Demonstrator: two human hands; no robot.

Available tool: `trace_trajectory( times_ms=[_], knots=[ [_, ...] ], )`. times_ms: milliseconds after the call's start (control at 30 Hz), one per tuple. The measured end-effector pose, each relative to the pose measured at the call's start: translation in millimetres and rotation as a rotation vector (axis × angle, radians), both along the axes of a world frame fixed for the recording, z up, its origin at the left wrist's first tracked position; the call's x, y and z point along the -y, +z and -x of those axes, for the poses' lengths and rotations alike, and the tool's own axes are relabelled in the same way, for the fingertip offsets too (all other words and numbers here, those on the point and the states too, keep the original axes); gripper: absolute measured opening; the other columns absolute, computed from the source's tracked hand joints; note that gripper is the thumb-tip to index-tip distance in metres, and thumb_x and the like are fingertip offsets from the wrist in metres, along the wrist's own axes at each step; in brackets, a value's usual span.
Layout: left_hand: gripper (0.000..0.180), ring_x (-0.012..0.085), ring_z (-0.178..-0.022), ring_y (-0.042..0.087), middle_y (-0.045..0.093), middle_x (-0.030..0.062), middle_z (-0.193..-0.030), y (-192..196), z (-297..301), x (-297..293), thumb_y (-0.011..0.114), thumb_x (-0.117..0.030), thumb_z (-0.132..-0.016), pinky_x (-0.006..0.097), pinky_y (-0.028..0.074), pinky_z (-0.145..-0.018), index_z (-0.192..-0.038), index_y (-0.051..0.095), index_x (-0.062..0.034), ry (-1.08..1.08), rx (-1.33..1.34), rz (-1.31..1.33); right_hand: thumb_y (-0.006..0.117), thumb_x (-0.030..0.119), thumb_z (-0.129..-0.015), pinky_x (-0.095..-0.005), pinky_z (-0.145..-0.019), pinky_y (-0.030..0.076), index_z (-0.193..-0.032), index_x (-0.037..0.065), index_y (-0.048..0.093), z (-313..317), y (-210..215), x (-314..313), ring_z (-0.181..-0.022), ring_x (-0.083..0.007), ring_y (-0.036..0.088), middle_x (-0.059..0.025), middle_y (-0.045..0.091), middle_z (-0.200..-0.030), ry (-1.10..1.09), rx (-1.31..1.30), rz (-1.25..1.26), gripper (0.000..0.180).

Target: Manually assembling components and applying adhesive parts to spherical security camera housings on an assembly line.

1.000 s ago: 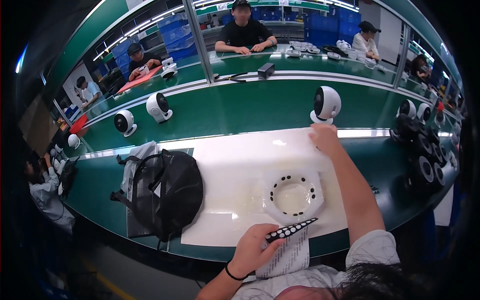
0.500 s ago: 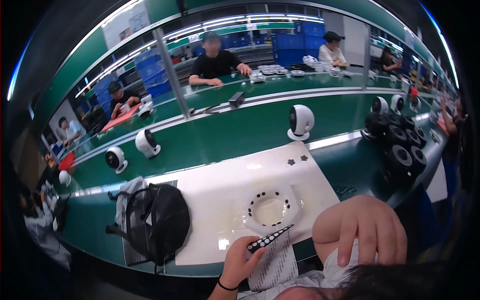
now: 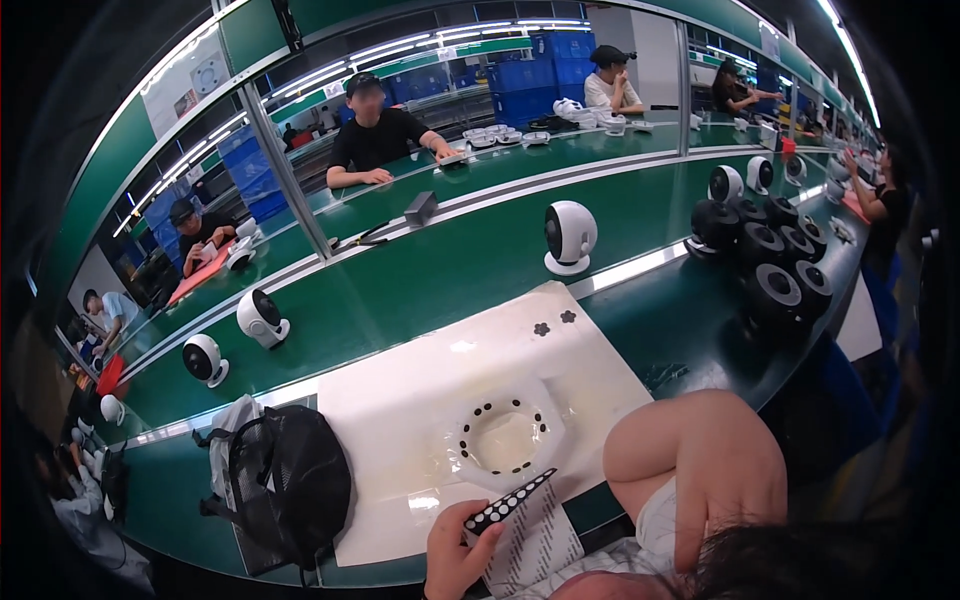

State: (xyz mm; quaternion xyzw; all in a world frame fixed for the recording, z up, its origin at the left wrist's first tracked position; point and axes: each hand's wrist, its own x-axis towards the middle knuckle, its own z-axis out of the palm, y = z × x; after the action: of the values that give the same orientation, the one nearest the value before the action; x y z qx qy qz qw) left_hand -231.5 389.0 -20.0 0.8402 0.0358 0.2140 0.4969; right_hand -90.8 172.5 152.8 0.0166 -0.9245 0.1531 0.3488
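Observation:
My left hand (image 3: 452, 553) is at the lower edge, gripping the near end of a narrow strip of black dot pads (image 3: 512, 500) that slants up to the right over a white backing sheet (image 3: 545, 545). Just beyond the strip's tip, a white ring-shaped part (image 3: 505, 437) dotted with black pads lies on the white mat (image 3: 420, 390). Two small black pads (image 3: 554, 322) rest near the mat's far corner. My right arm (image 3: 700, 460) is bent up at the lower right; its hand is hidden behind my head.
A black mesh bag (image 3: 290, 480) lies left of the mat. White round devices stand on the green bench: one behind the mat (image 3: 570, 237), two at the left (image 3: 262, 318). Several black round devices (image 3: 780, 260) cluster at the right. Other people sit at the benches beyond.
My right arm has drawn back from the white device behind the mat and folded up, its hand going out of sight. The view has swung left. My left hand still holds the strip.

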Motion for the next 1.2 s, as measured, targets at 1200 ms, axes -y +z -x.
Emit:
trace_trajectory(
  times_ms=[1200],
  knots=[
    [0.038, 0.0081, -0.073, 0.054, 0.056, 0.0085, -0.09, -13.3, 7.9, -15.0, 0.064, -0.007, -0.079, 0.02, 0.045, -0.064, -0.109, 0.045, 0.0035, -0.108, -0.042, 0.143, 0.04, 0.004, -0.086, -0.0506, -0.077, 0.042, -0.083, -0.007, 0.054, -7.9, -11.8, 11.8, -0.077, -0.0378, 0.05, -0.0252, 0.051, -0.087, 0.015, -0.072, 0.138, 0.018]
  ],
)
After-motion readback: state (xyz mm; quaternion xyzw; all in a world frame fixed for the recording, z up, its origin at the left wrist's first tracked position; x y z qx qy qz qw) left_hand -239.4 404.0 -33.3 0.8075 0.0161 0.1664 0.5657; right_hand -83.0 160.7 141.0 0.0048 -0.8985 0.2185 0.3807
